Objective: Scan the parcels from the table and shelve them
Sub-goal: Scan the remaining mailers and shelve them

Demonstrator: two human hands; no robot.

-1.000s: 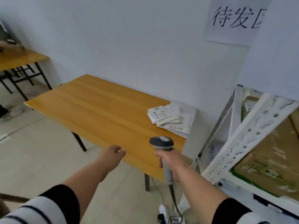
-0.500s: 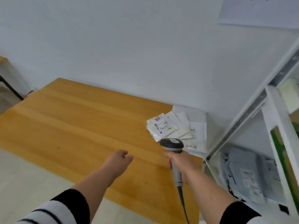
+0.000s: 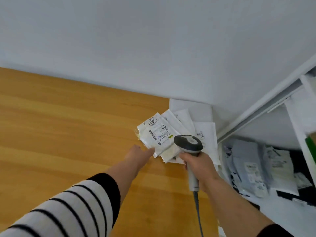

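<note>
Gripping the grey handheld barcode scanner [image 3: 189, 146] by its handle, the right hand [image 3: 199, 168] has fingers wrapped fully round the shaft, thumb side toward the camera. Scanner head sits above the fist and over the near edge of the parcel pile; its grey cable [image 3: 198, 212] drops from the handle base toward the bottom of the frame.

Left hand [image 3: 138, 155] is stretched forward from a black-and-white striped sleeve [image 3: 71, 209], fingers extended. Fingertips meet the near-left corner of the top white plastic mailer with a printed barcode label [image 3: 156, 134]; cannot tell whether they pinch the corner or only touch it, the contact is blurred.

That top mailer lies label up, tilted, on a fanned stack of white mailers [image 3: 193, 124]. Stack sits at the far right corner of the yellow-orange wooden table [image 3: 59, 125], against the white wall [image 3: 136, 40]. A few mailers at the right overhang the table's right edge.

Just beside the table, to the right, is the white metal shelf rack [image 3: 266, 103]. Its lower shelf holds grey and white bagged parcels with labels [image 3: 251, 166], lying flat, some overlapping. A green edge [image 3: 310, 149] shows at the far right behind a white upright.
</note>
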